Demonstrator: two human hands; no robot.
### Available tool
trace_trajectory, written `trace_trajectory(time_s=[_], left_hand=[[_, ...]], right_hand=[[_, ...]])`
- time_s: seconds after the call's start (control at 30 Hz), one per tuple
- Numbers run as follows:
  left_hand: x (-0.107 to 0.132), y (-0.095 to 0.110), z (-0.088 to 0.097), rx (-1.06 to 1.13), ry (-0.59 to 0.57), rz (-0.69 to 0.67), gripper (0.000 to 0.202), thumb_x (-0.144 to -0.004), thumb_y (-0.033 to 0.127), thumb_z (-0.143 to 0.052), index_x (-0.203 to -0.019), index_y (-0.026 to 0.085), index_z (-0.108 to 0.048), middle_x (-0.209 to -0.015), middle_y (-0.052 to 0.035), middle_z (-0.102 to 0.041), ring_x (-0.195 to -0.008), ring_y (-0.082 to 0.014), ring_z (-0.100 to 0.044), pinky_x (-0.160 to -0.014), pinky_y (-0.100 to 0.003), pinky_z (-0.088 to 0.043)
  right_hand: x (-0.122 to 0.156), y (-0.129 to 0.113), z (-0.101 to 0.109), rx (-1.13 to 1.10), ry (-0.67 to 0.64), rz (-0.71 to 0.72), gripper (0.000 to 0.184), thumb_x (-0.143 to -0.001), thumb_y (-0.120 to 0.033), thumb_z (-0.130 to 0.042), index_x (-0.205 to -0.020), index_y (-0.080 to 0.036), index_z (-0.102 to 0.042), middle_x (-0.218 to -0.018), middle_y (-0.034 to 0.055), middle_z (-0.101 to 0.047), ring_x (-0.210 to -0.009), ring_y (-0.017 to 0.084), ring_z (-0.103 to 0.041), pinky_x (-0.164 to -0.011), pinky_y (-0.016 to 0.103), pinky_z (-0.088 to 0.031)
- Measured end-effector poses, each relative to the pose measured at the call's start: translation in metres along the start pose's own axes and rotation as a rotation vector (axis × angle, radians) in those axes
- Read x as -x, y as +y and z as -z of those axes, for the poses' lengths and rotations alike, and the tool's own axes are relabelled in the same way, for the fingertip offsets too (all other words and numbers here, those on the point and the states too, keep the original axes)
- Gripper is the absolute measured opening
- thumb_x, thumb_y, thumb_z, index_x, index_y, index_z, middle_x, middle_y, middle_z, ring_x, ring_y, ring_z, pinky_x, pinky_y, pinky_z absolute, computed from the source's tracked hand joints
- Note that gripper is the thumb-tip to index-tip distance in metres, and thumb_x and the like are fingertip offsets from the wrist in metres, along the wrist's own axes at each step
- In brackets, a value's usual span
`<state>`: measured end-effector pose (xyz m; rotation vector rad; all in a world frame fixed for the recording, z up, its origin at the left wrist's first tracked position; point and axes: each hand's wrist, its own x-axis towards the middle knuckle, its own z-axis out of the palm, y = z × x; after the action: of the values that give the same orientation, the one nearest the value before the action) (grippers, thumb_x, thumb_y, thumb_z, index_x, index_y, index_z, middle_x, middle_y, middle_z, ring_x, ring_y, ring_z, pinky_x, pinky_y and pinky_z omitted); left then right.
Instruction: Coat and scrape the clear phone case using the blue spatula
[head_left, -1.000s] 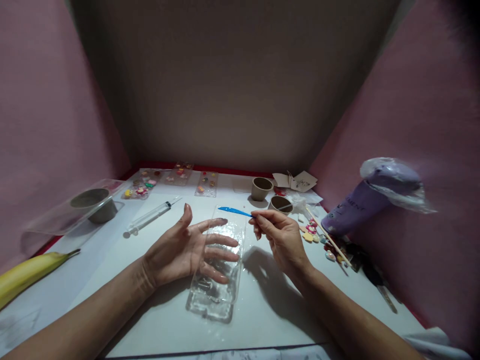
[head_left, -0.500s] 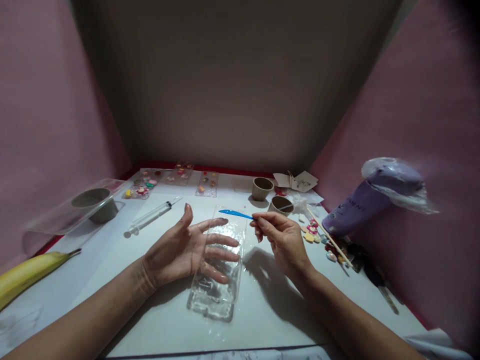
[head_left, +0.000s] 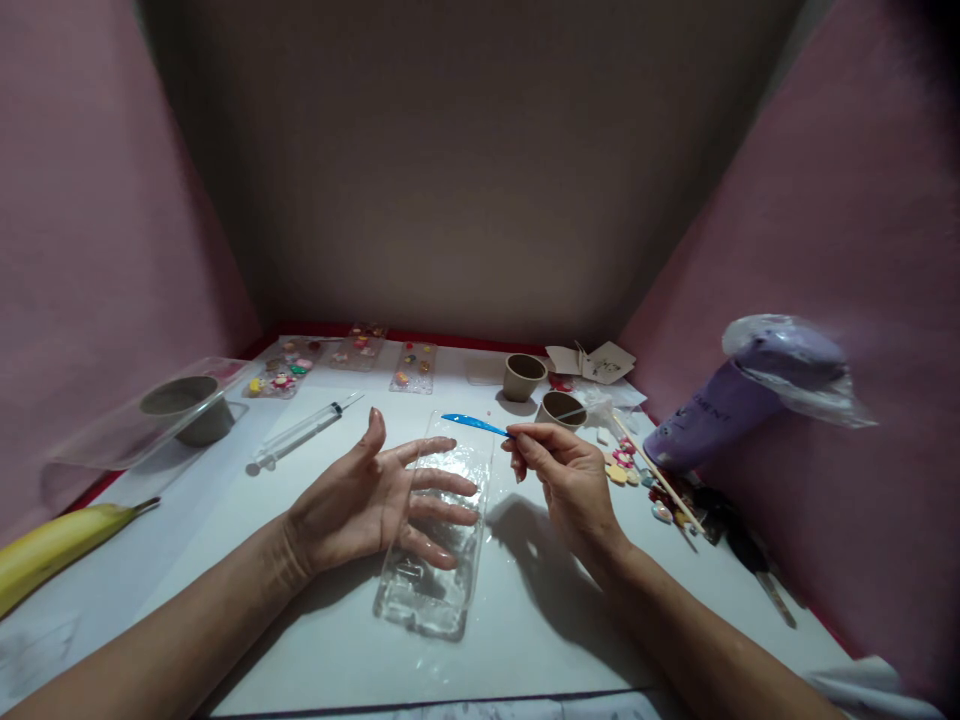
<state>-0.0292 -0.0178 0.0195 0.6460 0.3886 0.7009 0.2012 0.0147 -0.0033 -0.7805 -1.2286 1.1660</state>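
My right hand [head_left: 562, 475] pinches a small blue plastic knife [head_left: 472, 424] by its handle, with the blade pointing left. Palm up and fingers spread, my left hand [head_left: 382, 495] holds nothing. Its fingers are over a clear phone case [head_left: 427, 615] that looks wet and glossy; whether they touch it I cannot tell. The case lies on the white work surface [head_left: 315, 650], and parts of it are hidden by the fingers. Wet-looking shine shows on the left fingertips.
A syringe [head_left: 304, 438] and a banana [head_left: 67, 550] lie left, near a grey pot [head_left: 202, 425]. Decorated clear cases [head_left: 412, 368] lie at the back. Two pots [head_left: 523, 377], small charms [head_left: 624, 455], a wooden stick [head_left: 667, 485] and a purple bag [head_left: 720, 410] are right.
The blue knife's tip has risen very slightly. Both hands hold nearly the same position, and the phone case stays on the surface.
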Motion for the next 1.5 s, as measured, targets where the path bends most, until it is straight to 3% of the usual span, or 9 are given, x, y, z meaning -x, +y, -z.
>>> trace_trajectory(time_s=[0.63,1.17,1.5], left_hand=[[0.001,0.0,0.0,-0.003,-0.007,0.004,0.09,-0.082,0.078,-0.021,-0.145,0.013,-0.028,-0.13,-0.029,-0.05,-0.117,-0.0455,-0.053,-0.083,-0.062,-0.046],[0.0,0.0,0.0,-0.023,0.0,0.008,0.089,-0.082,0.078,-0.023,-0.143,0.014,-0.028,-0.129,-0.0286,-0.051,-0.115,-0.044,-0.055,-0.082,-0.061,-0.047],[0.0,0.001,0.0,-0.028,0.019,0.019,0.09,-0.082,0.078,-0.024,-0.144,0.014,-0.028,-0.13,-0.0285,-0.051,-0.115,-0.0449,-0.055,-0.082,-0.06,-0.047]], right_hand=[[0.003,-0.001,0.004,0.035,-0.018,0.004,0.014,-0.08,-0.029,-0.073,-0.09,-0.02,-0.075,-0.073,0.0029,-0.069,-0.06,0.013,-0.057,-0.055,0.028,-0.048],[0.01,-0.01,-0.005,0.205,-0.007,0.167,0.011,-0.083,-0.025,-0.069,-0.091,-0.022,-0.075,-0.078,0.0032,-0.069,-0.067,0.015,-0.061,-0.055,0.028,-0.05],[0.014,-0.009,-0.001,0.431,-0.13,0.403,0.021,-0.089,-0.015,-0.059,-0.098,-0.026,-0.073,-0.085,0.0039,-0.068,-0.073,0.017,-0.062,-0.062,0.032,-0.052]])
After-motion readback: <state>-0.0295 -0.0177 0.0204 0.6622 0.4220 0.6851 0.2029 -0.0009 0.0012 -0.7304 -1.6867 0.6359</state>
